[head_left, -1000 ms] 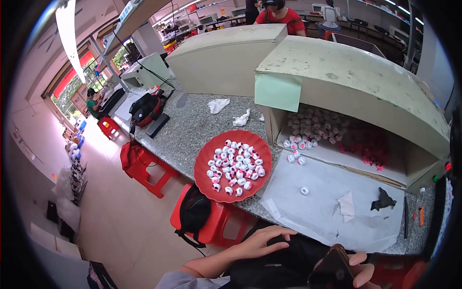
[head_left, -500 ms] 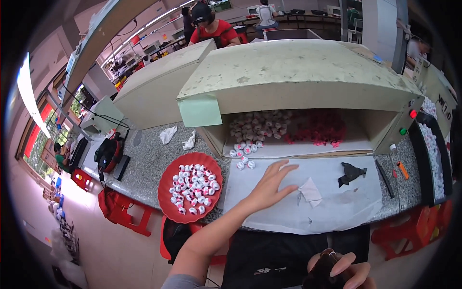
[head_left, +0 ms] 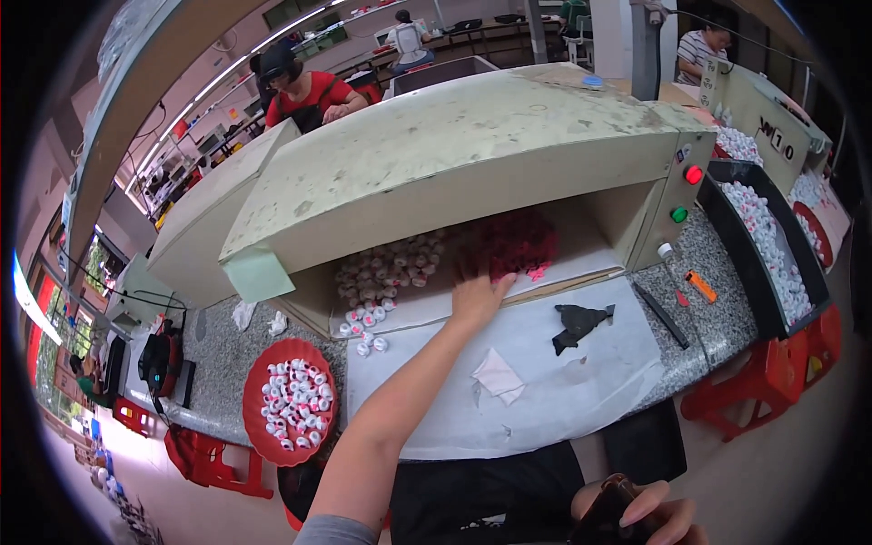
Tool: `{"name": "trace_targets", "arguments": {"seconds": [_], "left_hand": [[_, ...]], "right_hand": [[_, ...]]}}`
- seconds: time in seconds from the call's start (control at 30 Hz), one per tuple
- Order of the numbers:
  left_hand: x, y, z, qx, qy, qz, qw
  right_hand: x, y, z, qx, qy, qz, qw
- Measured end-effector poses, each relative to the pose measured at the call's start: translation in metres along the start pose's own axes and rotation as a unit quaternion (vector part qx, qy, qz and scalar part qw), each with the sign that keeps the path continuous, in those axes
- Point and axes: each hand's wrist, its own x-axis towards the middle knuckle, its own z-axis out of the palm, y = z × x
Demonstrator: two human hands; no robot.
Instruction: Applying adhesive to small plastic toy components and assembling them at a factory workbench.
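My left hand (head_left: 476,297) reaches into the cream box (head_left: 427,186), fingers spread and apart at the left edge of a pile of small bright pink pieces (head_left: 520,245). Its fingertips are in shadow, so contact with single pieces is hard to make out. To its left inside the box lies a heap of small round white pieces with pink marks (head_left: 386,271), a few of them spilling onto the white paper sheet (head_left: 427,422). Low at the picture's bottom edge, my right hand (head_left: 668,518) is closed around a dark, glossy brown object (head_left: 610,513) whose kind I cannot make out.
A red scalloped bowl (head_left: 254,427) of white-and-pink pieces stands left. On the paper lie a folded white cloth (head_left: 499,374) and a crumpled black cloth (head_left: 579,325). Right are a black stick-like tool (head_left: 661,315), an orange lighter (head_left: 700,286) and a black tray (head_left: 727,227). Co-workers sit beyond.
My left hand has moved from above the paper forward into the box, to the pink pieces. The view has turned to the right. My right hand still holds the dark object.
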Motion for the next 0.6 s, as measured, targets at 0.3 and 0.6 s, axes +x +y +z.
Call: {"name": "trace_targets", "arguments": {"seconds": [0.3, 0.6], "left_hand": [[0.060, -0.038, 0.026, 0.076, 0.148, 0.057, 0.984], [0.100, -0.036, -0.004, 0.090, 0.241, 0.204, 0.944]], "right_hand": [[0.002, -0.029, -0.040, -0.013, -0.024, 0.113, 0.993], [0.004, -0.032, -0.049, -0.063, 0.029, 0.083, 0.994]]}}
